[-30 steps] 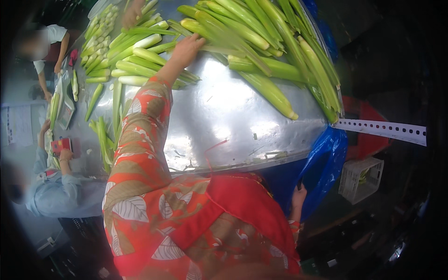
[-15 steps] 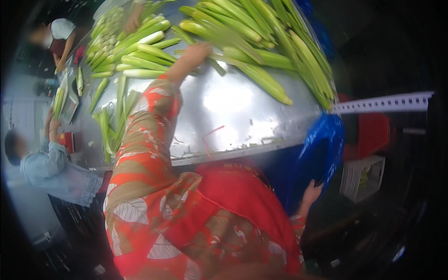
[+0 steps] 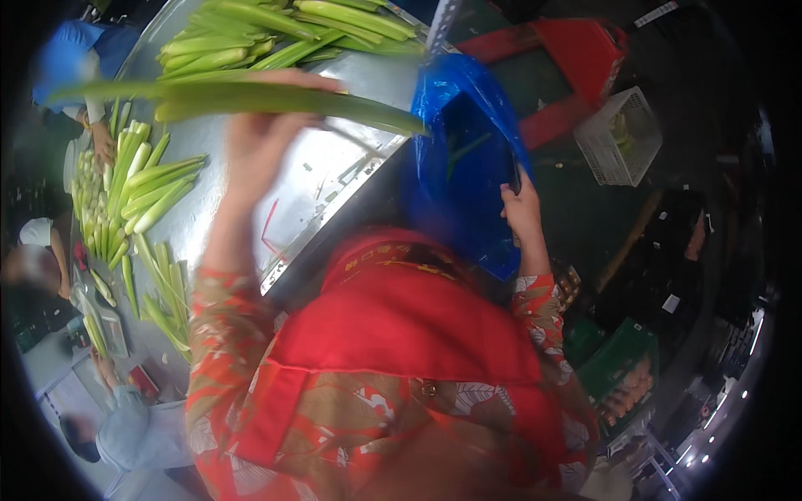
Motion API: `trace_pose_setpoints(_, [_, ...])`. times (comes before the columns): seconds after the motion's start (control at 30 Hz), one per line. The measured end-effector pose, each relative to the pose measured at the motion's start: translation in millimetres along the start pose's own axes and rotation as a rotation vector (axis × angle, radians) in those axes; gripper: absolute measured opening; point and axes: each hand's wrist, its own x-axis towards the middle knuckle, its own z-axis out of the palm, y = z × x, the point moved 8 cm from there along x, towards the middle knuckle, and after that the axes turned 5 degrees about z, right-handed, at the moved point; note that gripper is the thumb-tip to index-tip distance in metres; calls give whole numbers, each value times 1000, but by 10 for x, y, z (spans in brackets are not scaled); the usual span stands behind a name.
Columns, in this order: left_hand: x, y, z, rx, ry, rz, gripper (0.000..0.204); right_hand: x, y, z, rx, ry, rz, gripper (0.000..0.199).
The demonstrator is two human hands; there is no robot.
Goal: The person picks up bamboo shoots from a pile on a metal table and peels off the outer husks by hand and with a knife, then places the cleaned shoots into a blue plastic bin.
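My left hand (image 3: 266, 134) is raised over the shiny metal table (image 3: 313, 179) and grips a bundle of long green stalks (image 3: 251, 98), held level and blurred with motion. Its far end reaches toward a blue plastic bag (image 3: 464, 159) hanging at the table's edge. My right hand (image 3: 522, 209) holds the bag's rim on its right side, keeping it open. My red apron and orange patterned sleeves fill the lower middle of the view.
More green stalks lie piled at the table's far end (image 3: 284, 29) and in rows at the left (image 3: 138, 188). Other people work along the left side (image 3: 79, 54). A white basket (image 3: 618, 138) and red stool (image 3: 568, 71) stand beyond the bag. Green crates (image 3: 622, 371) sit at the right.
My left hand has lifted a bundle of stalks off the far pile and swung it toward the blue bag. The view has turned right, bringing the bag and my right hand into the middle.
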Motion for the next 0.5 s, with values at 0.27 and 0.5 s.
trace_pose_setpoints(0.27, [-430,-1984,1899,547,-488,-112,48,99,143,-500,56,88,-53,47])
trace_pose_setpoints(0.5, [-907,-2431,1833,1071,-932,-219,27,99,258,-114,-19,-184,47,45])
